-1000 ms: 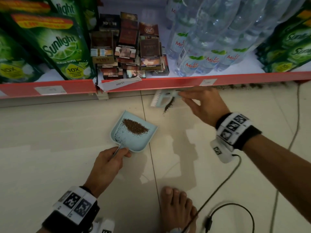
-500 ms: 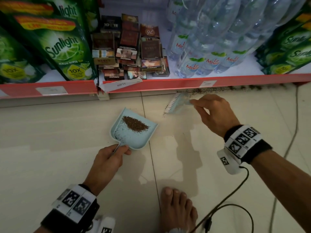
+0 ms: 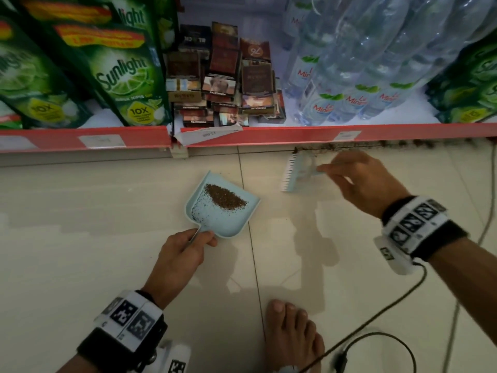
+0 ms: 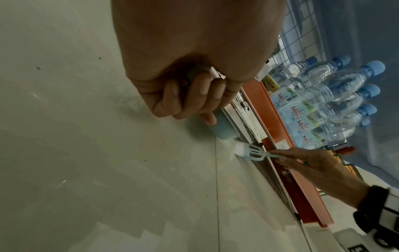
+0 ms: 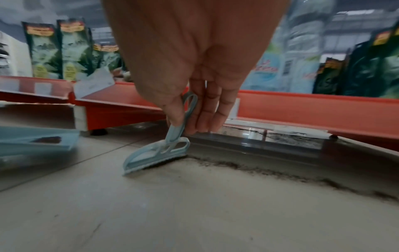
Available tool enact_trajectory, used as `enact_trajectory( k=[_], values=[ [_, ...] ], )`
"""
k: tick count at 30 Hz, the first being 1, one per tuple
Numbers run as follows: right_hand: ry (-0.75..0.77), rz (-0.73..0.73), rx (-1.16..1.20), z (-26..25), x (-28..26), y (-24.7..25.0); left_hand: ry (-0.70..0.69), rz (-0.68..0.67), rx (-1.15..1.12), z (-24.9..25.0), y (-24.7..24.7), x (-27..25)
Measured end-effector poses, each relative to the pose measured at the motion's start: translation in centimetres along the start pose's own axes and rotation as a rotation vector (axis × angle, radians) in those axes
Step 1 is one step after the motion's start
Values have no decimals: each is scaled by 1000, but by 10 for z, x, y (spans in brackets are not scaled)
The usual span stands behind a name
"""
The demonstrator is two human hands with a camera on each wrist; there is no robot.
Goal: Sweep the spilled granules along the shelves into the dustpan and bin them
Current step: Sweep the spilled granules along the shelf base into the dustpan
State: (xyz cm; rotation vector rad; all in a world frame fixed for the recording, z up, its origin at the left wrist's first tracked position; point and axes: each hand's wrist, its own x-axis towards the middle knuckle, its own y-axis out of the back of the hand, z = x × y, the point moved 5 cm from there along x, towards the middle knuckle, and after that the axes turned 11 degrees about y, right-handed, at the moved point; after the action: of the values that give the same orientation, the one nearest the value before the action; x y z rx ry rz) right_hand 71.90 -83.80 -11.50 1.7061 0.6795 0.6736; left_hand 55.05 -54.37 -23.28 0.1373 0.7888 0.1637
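A pale blue dustpan (image 3: 234,223) lies on the tiled floor with a heap of brown granules (image 3: 224,199) in it. My left hand (image 3: 185,251) grips its handle from the near side; the left wrist view shows the fingers (image 4: 200,95) curled round it. My right hand (image 3: 360,181) pinches the handle of a small pale blue brush (image 3: 291,172), whose head (image 5: 155,156) sits on the floor to the right of the pan. A line of spilled granules (image 3: 376,145) runs rightward along the foot of the shelf, starting at the brush (image 5: 259,168).
The red-edged bottom shelf (image 3: 269,135) carries green Sunlight pouches (image 3: 126,76), stacked cigarette packs (image 3: 223,76) and water bottles (image 3: 349,76). A loose price label (image 3: 207,134) hangs off the shelf edge. My bare foot (image 3: 291,335) and a black cable (image 3: 376,319) lie on the near floor.
My right hand carried the brush rightward and back to the shelf foot, away from the pan. The small clump of granules it was pushing is gone from the floor. The dustpan stayed put.
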Motion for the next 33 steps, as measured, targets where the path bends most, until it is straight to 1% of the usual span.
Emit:
enact_trajectory(
  k=[2,5,9,12,14,16,19,21,22,23,25,27,29,31,33],
  values=[
    [-32,42,5,8,-2,11,8,10,-10,-3,2,0],
    [-14,163,92,-6,15,10,9,-1,-13,-4,2,-3],
    [-46,236,248,-46,65,-27,20,-9,-15,-4,2,-5],
    [-148,277,357,-71,95,-58,42,-1,-34,-6,6,-8],
    [-206,302,363,-81,102,-72,55,10,-42,-7,10,-10],
    [-226,259,341,-84,103,-80,62,22,-50,-7,14,-10],
    [-209,100,209,-74,94,-82,51,32,-72,-8,20,-12],
    [-215,-18,86,-58,76,-77,53,39,-89,-9,24,-12],
    [-233,-51,43,-48,65,-71,54,40,-94,-10,25,-11],
    [-257,-58,20,-39,52,-64,54,40,-94,-11,26,-11],
    [-279,-15,17,-28,32,-48,52,41,-94,-13,27,-10],
    [-226,70,57,-32,28,-38,47,33,-98,-14,25,-9],
    [-130,145,118,-48,38,-35,48,19,-95,-16,22,-8],
    [-51,189,173,-70,57,-40,49,8,-87,-18,19,-8],
    [-10,193,230,-89,77,-49,45,1,-81,-21,19,-9]
  ],
)
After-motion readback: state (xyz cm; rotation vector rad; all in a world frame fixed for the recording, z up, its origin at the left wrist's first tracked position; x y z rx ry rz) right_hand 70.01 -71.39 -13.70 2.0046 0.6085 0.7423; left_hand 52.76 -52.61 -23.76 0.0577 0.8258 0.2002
